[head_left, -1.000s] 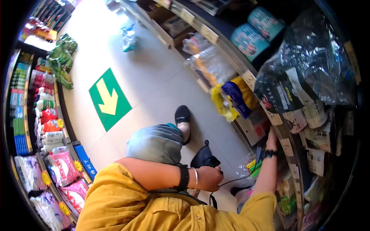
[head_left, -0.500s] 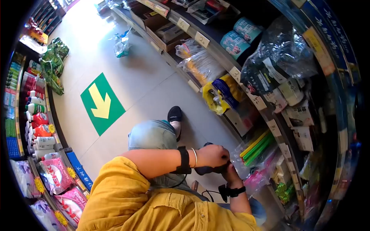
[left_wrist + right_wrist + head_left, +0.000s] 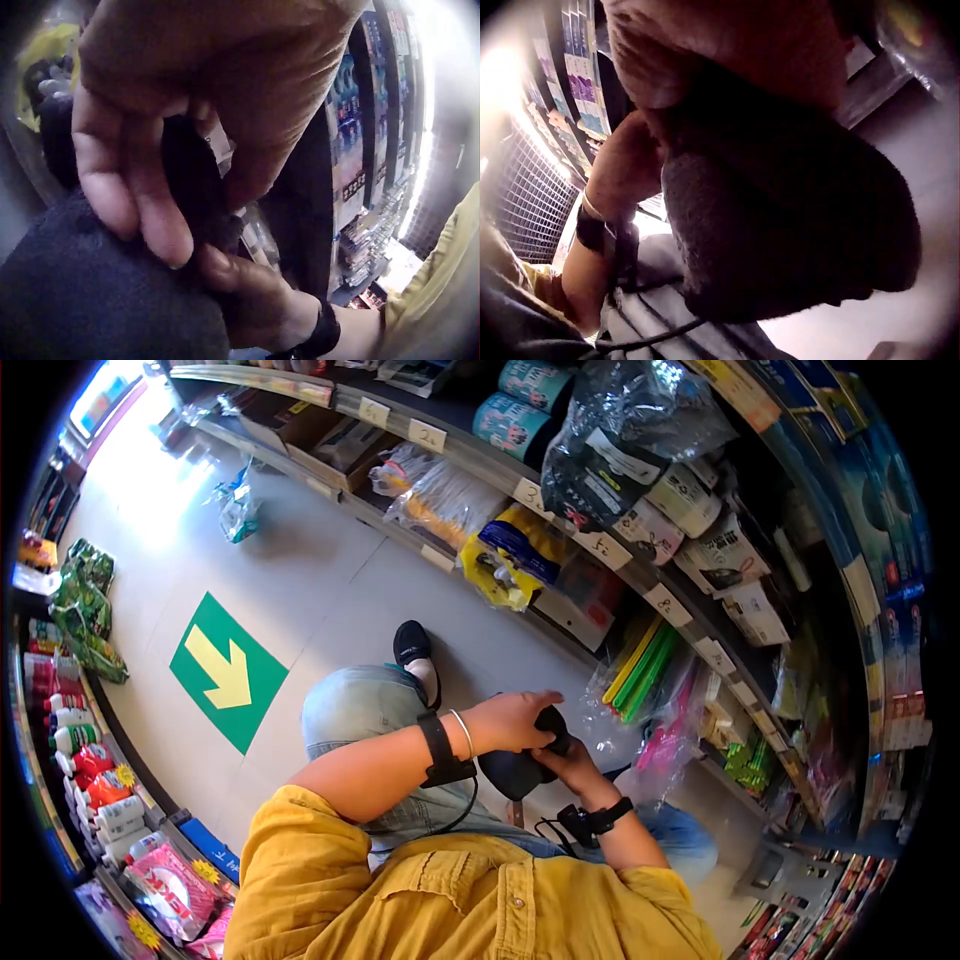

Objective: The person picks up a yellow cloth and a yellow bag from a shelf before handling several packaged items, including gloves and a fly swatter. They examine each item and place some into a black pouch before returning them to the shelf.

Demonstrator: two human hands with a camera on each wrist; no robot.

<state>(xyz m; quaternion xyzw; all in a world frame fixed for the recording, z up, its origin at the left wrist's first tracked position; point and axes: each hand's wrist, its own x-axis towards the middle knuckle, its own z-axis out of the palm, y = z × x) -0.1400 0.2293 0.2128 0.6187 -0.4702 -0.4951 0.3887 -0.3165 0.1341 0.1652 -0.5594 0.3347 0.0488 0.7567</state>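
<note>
Both hands hold a dark grey, fuzzy cloth item (image 3: 512,772) in front of the lap; its exact kind cannot be told. My left hand (image 3: 507,722) is at its upper side. In the left wrist view, that hand's curled fingers (image 3: 166,232) pinch a fold of the fabric (image 3: 97,285). My right hand (image 3: 572,762) grips the right end, its thumb lying against the cloth close to the left fingertips. Seen from the right wrist, the item (image 3: 795,225) hangs as a broad flap below the right hand (image 3: 735,52).
At the right runs a shelf with price tags (image 3: 532,494), a yellow and blue package (image 3: 515,555) and bagged green and yellow sticks (image 3: 642,675). Bottles and pink powder bags (image 3: 172,885) line the left shelf. A green arrow sign (image 3: 228,672) marks the floor.
My right hand has come away from the right shelf and now grips the cloth with the left. The cloth is raised from its hanging position. The head view has turned toward the right shelf.
</note>
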